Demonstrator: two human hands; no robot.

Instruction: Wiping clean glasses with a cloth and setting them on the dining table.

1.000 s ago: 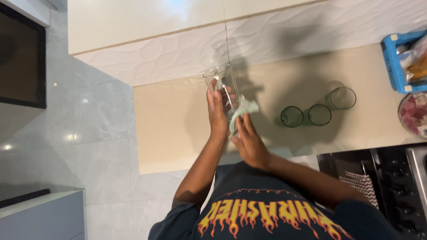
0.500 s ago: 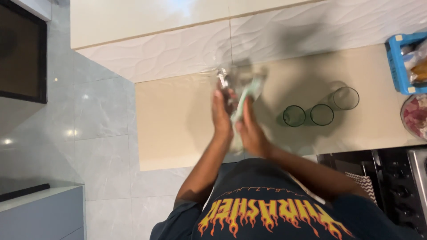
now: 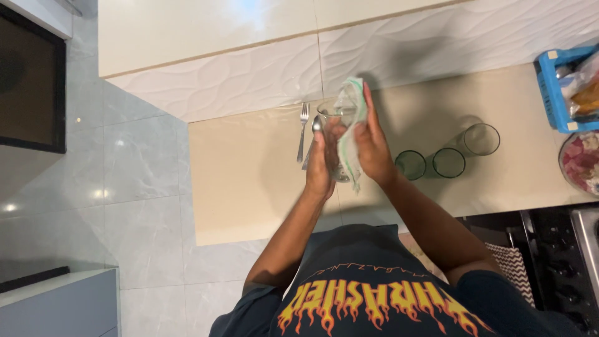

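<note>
The lower part of the glass (image 3: 334, 134) is hidden behind the left hand (image 3: 319, 168) and a cloth (image 3: 349, 134), which also covers the right hand's (image 3: 372, 146) palm. A spoon (image 3: 312, 140) disappears behind the left hand. The blue basket (image 3: 555, 87) and plate (image 3: 580, 162) are cut off at the right edge.

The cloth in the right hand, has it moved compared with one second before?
Yes. The cloth has gone up, away from the person, toward the tiled wall; the right hand presses it against the clear glass.
</note>
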